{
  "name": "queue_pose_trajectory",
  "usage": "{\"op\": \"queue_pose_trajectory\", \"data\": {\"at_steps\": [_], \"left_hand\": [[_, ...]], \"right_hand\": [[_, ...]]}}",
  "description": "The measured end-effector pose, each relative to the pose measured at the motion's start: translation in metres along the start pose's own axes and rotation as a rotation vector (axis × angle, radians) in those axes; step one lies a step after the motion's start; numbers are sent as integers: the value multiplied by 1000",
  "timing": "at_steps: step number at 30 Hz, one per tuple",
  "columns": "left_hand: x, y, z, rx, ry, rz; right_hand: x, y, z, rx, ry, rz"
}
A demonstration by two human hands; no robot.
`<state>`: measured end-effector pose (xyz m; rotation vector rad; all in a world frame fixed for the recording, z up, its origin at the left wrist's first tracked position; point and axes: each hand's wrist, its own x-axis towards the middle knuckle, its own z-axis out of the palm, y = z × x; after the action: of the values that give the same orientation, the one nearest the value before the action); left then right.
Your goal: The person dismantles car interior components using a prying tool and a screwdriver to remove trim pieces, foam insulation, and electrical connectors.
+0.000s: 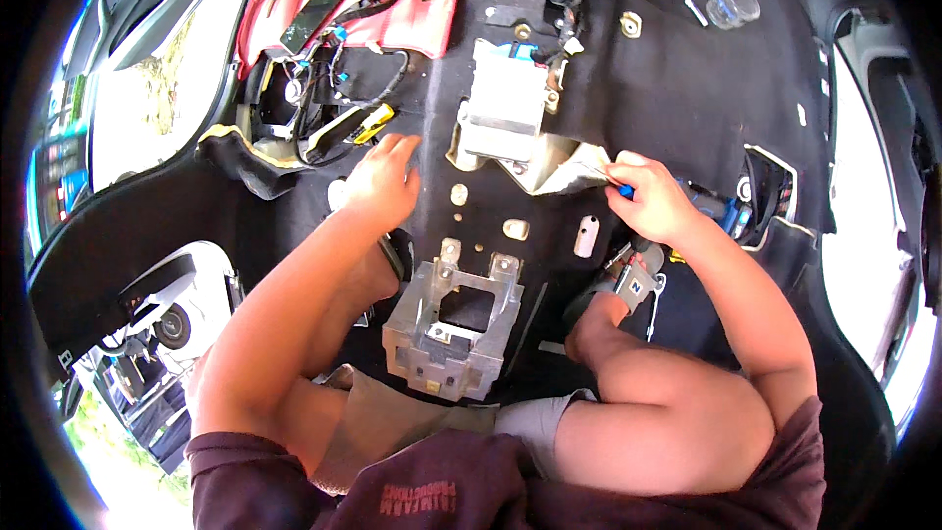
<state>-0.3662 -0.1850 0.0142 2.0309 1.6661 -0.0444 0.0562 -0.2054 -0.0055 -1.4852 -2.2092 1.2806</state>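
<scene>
Stripped vehicle interior with black carpet [706, 108]. The fingers of the right hand [648, 194] close on a small blue object [625, 190] at the edge of the turned-up flap [564, 169], beside the silver box [505, 103]. The left hand [386, 186] curls near a yellow tool [372, 125]; whether its fingers grip anything cannot be told. Pulling too hard could tear the flap.

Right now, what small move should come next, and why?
Perhaps bring the left hand over to steady the pale flap: nothing shows in that hand, while the right hand holds a small blue thing by the flap's edge.
</scene>
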Motion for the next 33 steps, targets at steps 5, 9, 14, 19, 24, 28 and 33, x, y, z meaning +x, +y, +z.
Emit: {"op": "queue_pose_trajectory", "data": {"at_steps": [5, 9, 14, 19, 24, 28, 33], "left_hand": [[49, 5, 24, -76, 87, -65], [77, 15, 44, -144, 33, -158], [91, 13, 38, -187, -64, -220], [99, 18, 29, -69, -140, -226], [90, 0, 44, -166, 50, -117], [64, 19, 57, -333, 414, -180], [12, 141, 46, -744, 87, -24]], "right_hand": [[19, 0, 0, 86, 153, -223], [30, 9, 3, 130, 88, -262], [25, 16, 11, 127, 5, -311], [58, 32, -1, 797, -62, 584], [97, -13, -2, 59, 104, 309], [101, -13, -4, -310, 91, 166], [93, 2, 6, -494, 183, -20]]}}
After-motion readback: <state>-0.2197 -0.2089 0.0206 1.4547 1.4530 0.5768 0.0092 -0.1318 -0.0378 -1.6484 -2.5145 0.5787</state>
